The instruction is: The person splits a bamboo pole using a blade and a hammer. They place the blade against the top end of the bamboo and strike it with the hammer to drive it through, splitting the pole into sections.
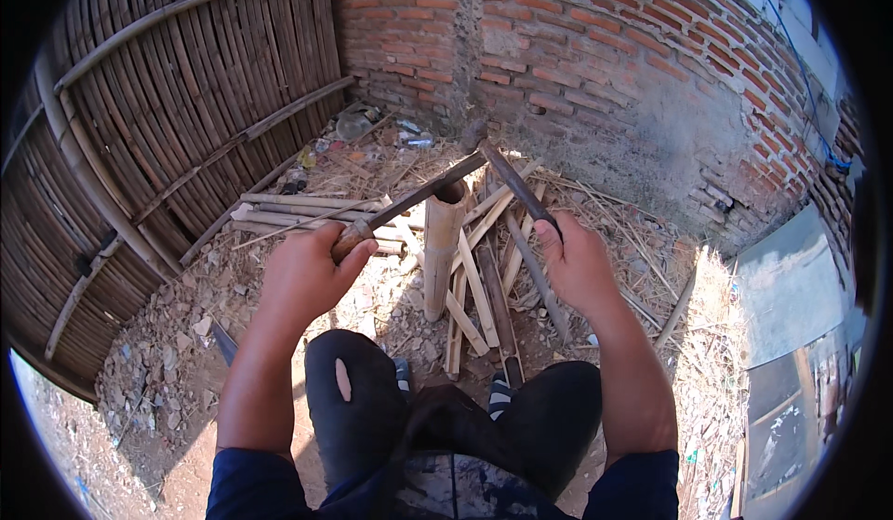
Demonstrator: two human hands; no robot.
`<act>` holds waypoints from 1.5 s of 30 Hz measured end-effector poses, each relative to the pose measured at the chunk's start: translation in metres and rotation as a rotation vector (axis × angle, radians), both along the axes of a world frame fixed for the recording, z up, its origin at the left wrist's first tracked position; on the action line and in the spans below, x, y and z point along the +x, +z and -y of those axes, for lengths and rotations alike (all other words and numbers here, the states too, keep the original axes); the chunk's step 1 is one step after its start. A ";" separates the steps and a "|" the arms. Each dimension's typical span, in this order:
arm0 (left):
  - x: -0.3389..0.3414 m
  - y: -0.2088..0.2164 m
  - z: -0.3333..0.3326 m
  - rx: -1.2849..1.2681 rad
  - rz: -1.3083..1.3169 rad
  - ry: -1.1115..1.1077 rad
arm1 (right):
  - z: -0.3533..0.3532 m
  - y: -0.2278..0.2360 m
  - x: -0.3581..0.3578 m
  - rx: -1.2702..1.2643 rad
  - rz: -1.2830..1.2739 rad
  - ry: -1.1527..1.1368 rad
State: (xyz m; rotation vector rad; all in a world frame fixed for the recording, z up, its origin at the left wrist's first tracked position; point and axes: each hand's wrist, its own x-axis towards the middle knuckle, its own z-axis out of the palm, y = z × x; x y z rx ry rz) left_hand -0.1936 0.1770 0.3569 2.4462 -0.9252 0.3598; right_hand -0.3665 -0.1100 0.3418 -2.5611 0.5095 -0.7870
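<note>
My left hand (302, 273) is closed round the wooden handle of a machete (420, 193). Its dark blade slants up and to the right, lying across the top of an upright bamboo tube (443, 264) that stands on the ground before my knees. My right hand (581, 264) grips the shaft of a hammer (519, 188). The hammer's dark head is raised at the far end, beside the blade's tip; whether the two touch I cannot tell. The tube's open end shows just beyond the blade.
Split bamboo strips (476, 292) lie crossed right of the tube. Several bamboo lengths (307, 211) lie at the left. A bamboo fence (214, 83) and a brick wall (595, 64) meet behind scattered litter. Flat grey sheets (791, 278) lean at the right. Rubble covers the ground.
</note>
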 end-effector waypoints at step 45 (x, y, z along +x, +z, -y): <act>-0.005 0.001 -0.007 0.053 0.001 0.067 | -0.004 0.012 -0.003 0.140 -0.038 -0.054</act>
